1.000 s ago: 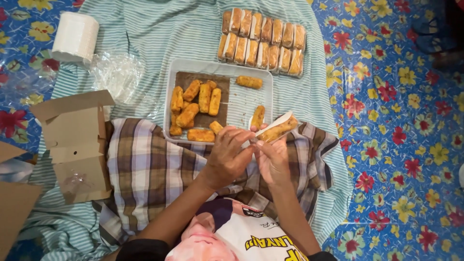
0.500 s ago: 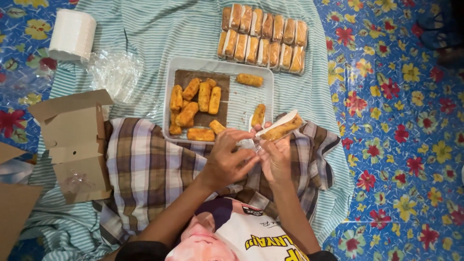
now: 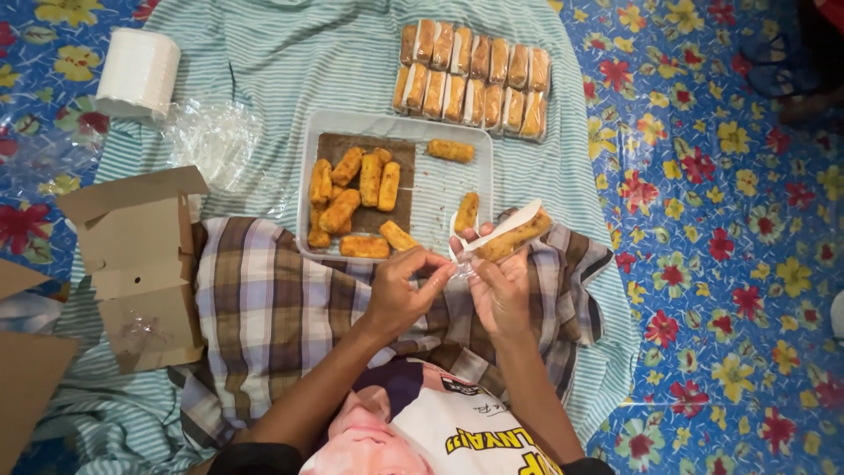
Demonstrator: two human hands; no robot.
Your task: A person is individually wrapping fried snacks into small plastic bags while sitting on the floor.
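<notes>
Over the last second the left hand [image 3: 400, 295] has slid back from the fried roll [image 3: 514, 236] to pinch the clear wrapper's [image 3: 459, 264] loose end, while the right hand [image 3: 497, 286] still grips the half-wrapped roll above the checked cloth [image 3: 272, 308], near the tray [image 3: 440, 189].

Single head-worn view, looking straight down, close over lap and tray [image 3: 309, 176]

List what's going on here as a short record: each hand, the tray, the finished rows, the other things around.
Left hand: pinching clear wrap at the roll's end
Right hand: holds a fried roll on a white paper strip
Tray: about a dozen unwrapped rolls
Wrapped rolls: two rows beyond the tray
Left side: cardboard box, white paper stack
</notes>
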